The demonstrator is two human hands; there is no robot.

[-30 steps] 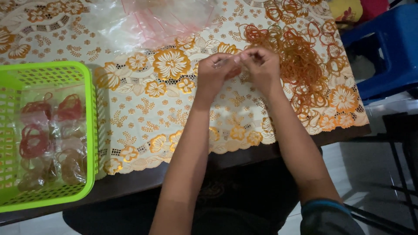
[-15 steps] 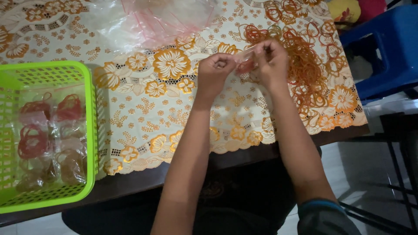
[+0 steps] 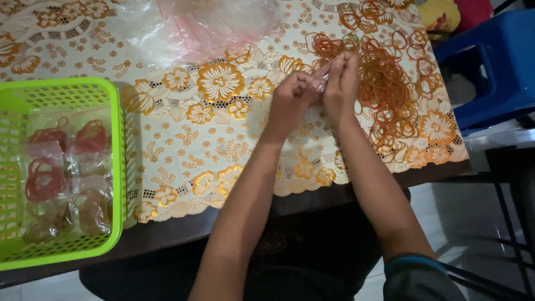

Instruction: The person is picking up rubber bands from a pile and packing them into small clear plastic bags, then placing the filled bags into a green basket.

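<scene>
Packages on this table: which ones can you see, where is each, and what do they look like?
Small clear bag: pinched between left hand and right hand.
Filled clear bags: in the green basket, holding reddish bands.
Empty clear plastic bags: heaped at the table's far edge, pink-tinted.

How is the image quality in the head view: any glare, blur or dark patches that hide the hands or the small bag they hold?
Head view: even, soft light on the tablecloth; no hard shadows. Mild glare on the clear bags at the top. The left hand and right hand are slightly soft, and the small bag between them is hard to make out. The floor lower right is dim. The basket is sharp.
</scene>
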